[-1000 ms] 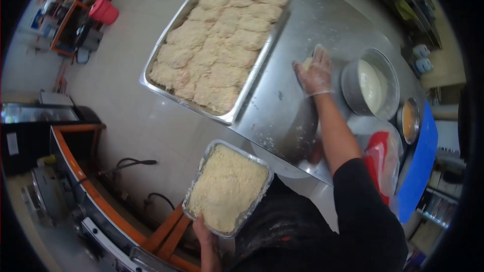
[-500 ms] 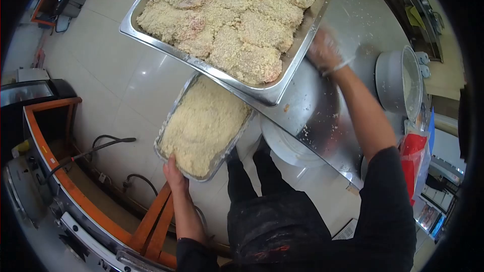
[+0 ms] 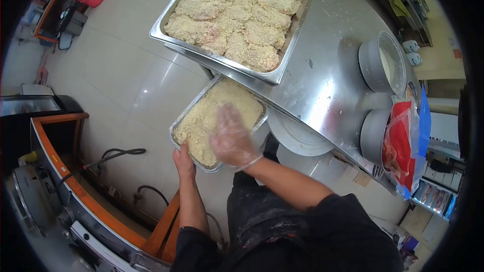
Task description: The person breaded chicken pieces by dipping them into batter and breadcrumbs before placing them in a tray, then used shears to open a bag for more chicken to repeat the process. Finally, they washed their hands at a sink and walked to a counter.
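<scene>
My left hand (image 3: 185, 165) grips the near left edge of a small metal tray (image 3: 192, 105), thumb up over the rim. Pale breadcrumbs (image 3: 197, 127) fill this tray. My right hand (image 3: 233, 138), in a clear plastic glove, is laid over the crumbs with its fingers stretched forward, slightly blurred by motion. Beyond the small tray, a larger steel pan (image 3: 214, 57) stands on the table, packed with crumb-coated meat pieces (image 3: 237, 17) lying side by side.
Scattered crumbs dot the steel table (image 3: 322, 93). Two round metal pans, one of them a deep pan (image 3: 369, 65), stand at its right, beside a red plastic bag (image 3: 401, 138). Below the table edge is a round white lid (image 3: 297, 135). An orange-framed unit (image 3: 91, 189) stands at left.
My right hand has swung from the tabletop beside the large pan down into the breadcrumbs. My left hand keeps hold of the small tray. The camera view has shifted.
</scene>
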